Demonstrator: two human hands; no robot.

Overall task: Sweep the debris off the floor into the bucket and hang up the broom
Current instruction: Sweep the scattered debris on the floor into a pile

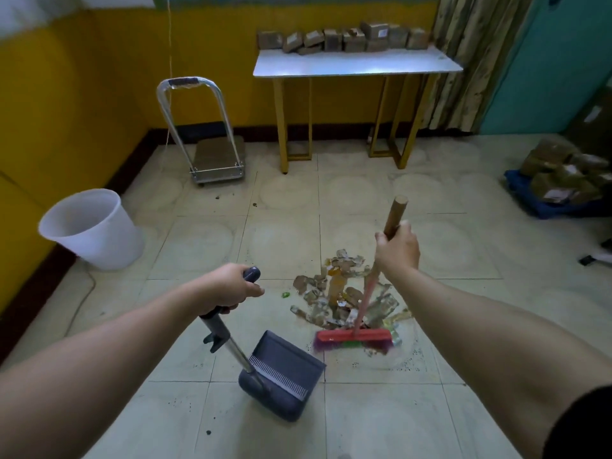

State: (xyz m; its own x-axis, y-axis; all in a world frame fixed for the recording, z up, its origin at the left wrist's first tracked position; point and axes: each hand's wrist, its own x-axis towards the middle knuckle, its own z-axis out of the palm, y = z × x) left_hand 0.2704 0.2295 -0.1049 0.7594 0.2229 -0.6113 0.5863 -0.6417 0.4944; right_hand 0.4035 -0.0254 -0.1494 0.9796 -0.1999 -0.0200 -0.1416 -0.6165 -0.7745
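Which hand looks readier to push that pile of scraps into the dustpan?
The right hand: it grips the broom, whose head rests at the debris beside the dustpan. The left hand only holds the dustpan's handle.

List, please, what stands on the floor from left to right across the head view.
white bucket → folding trolley → dustpan → red broom → pile of brown parcels

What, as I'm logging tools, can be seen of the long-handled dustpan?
The dark grey plastic long-handled dustpan has a deep scoop with a pale comb of teeth, a silvery metal shaft carrying a dark clip, and a dark grip held by the left hand. It sits on the tiled floor, mouth towards the red broom head, apart from it.
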